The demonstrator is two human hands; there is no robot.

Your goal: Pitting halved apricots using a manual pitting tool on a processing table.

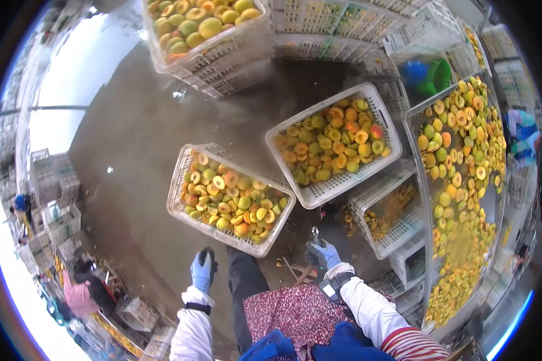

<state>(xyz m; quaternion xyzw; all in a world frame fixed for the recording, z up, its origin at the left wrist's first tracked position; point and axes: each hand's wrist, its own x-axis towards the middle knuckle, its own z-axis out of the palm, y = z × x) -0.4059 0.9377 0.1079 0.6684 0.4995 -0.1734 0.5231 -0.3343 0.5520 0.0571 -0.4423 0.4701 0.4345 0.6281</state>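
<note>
My left hand (203,270), in a light blue and dark grey work glove, hangs loosely curled at the near left of a white plastic crate (217,232), with nothing visible in it. This crate is filled with halved yellow-green and orange stone fruit (228,194), and most show pit hollows. In my right hand (324,256), gloved alike, is a small metal hand tool (315,232) whose ring-like tip points away from me; its handle is hidden by the fingers. Beyond the tool, a second white crate (314,198) holds more fruit halves (336,140).
At the right, a metal-rimmed sorting table (418,162) carries many fruit halves. Under its edge sits a crate of scraps (388,243). Stacked crates (226,67) stand ahead on a wet floor (131,216). A green bucket (440,76) is beyond; a person in pink (79,293) works at left.
</note>
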